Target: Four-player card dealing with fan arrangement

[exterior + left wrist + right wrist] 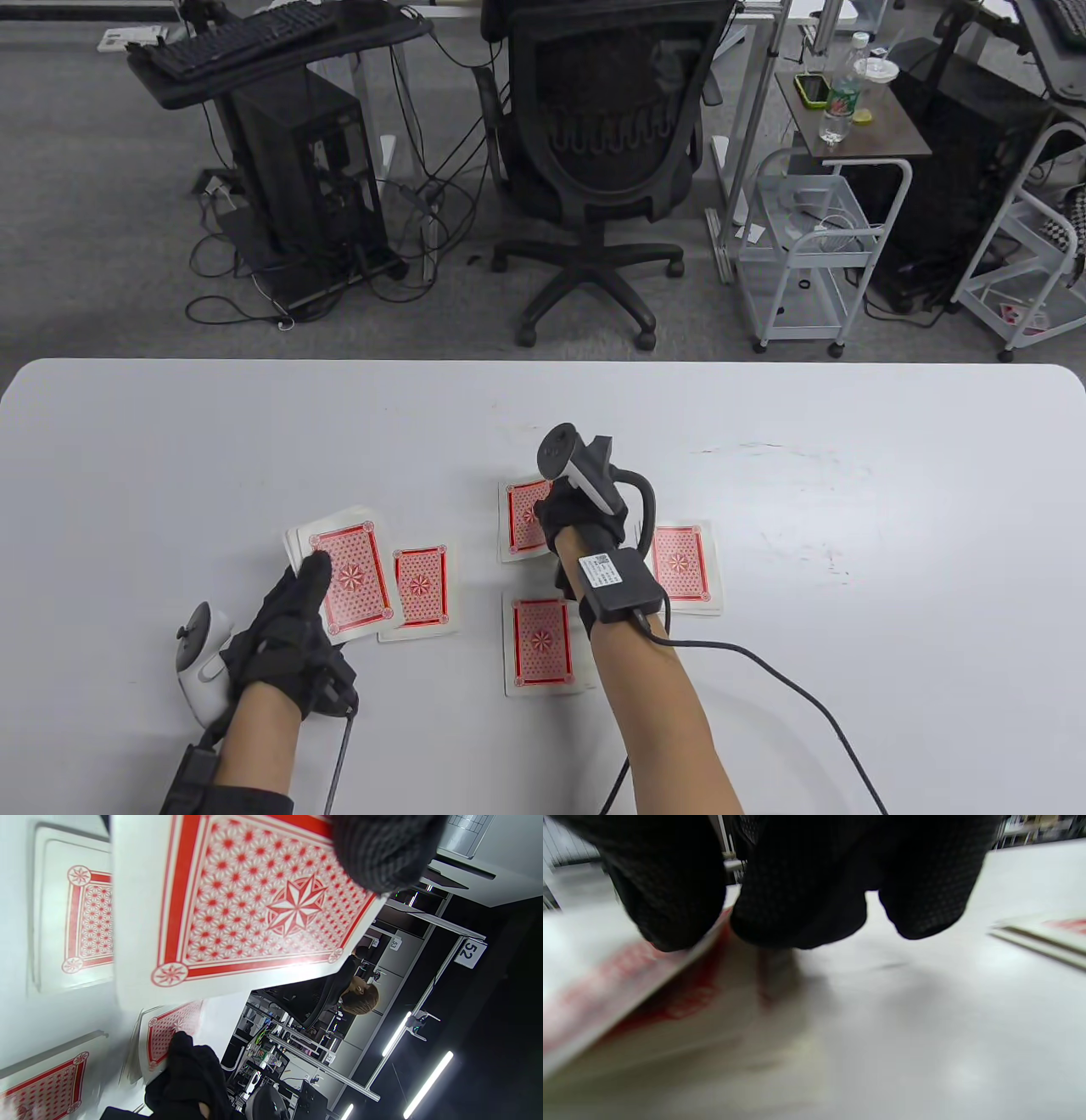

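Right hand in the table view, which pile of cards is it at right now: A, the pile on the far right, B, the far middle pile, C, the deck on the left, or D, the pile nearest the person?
B: the right hand sits over the far middle pile, and the right wrist view shows its fingers on a tilted card there.

A hanging sign (470,952) reads "52"; a smaller tag (395,944) reads "53".

Both hands in black knit gloves, left hand (284,645) with white tracker, right hand (567,519) with grey-black tracker, labelled black wrist box, black cable, bare forearms.
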A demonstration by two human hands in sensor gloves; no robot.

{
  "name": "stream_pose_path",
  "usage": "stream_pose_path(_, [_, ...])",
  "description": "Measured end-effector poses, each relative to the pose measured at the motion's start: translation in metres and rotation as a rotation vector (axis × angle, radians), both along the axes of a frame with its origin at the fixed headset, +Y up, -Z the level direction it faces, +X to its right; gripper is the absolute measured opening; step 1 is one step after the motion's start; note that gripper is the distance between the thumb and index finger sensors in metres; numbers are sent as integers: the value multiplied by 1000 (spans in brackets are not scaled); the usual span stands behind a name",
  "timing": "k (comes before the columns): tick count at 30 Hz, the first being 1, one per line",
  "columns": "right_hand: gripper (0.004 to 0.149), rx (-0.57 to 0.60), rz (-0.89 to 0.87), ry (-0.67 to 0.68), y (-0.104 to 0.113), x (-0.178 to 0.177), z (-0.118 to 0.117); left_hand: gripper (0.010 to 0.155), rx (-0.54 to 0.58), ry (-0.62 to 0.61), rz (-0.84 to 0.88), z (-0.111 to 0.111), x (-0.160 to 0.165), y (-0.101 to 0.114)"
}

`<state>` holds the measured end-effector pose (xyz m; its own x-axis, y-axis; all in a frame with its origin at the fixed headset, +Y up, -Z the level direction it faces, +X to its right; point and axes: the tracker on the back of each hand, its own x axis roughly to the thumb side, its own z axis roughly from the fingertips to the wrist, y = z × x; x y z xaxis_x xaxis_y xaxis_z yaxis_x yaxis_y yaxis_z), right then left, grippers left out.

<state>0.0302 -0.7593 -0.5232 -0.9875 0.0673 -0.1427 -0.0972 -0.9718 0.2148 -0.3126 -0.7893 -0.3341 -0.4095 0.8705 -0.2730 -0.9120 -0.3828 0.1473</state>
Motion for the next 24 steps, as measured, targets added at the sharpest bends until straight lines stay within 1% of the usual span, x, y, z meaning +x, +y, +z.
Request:
stream_pose_path(1, [80,24,48,9,0,-1,1,46,-1,-1,-1,0,0,0])
stream_pose_path(2, [80,37,56,15,2,-1,3,46,-4,1,-3,0,1,1])
stream_pose_path(4, [79,48,19,30,11,-1,8,46,-5,0,-9,0,1,1])
stream_pose_path(6, [76,64,-68,56,24,-1,16,46,0,-5,-12,0,4,1])
stream_pose_path(7, [75,63,-134,73,34,-1,24,46,4,-6,-14,1,6,2])
stream_pose_path(8, [72,80,-219,101,45,-3,35,46,6,-8,-18,1,9,2])
stream_pose_path(9, [70,83,-268,119,51,-4,41,46,7,-14,-19,1,12,2])
stream_pose_path(10, [67,83,-354,148,60,-6,54,46,10,-28,-18,1,15,2])
stream_pose_path(12, [63,85,-502,235,67,-11,75,46,14,-40,-11,2,22,3])
stream_pose_path(13, [63,79,-595,275,67,-15,89,46,13,-57,-9,3,27,3])
stream_pose_path(15, [64,68,-720,356,63,-22,109,46,19,-87,-10,4,35,3])
stream_pose_path(16, [66,59,-762,362,60,-26,122,46,23,-102,-13,4,41,4])
stream_pose_path(18, [72,71,-801,397,51,-35,138,46,32,-130,-19,6,49,5])
stream_pose_path(19, [75,75,-806,394,48,-38,143,45,39,-141,-22,6,53,6])
stream_pose_path(20, [74,66,-798,369,44,-42,148,45,46,-145,-29,7,57,7])
stream_pose_path(21, [69,61,-812,375,41,-44,151,45,48,-153,-36,8,60,7])
stream_pose_path(22, [60,87,-852,340,38,-45,154,45,46,-153,-49,10,61,8])
stream_pose_path(23, [57,110,-884,294,37,-45,155,45,39,-139,-72,11,61,8])
stream_pose_path(24, [55,96,-893,302,38,-45,154,45,41,-133,-84,10,60,8])
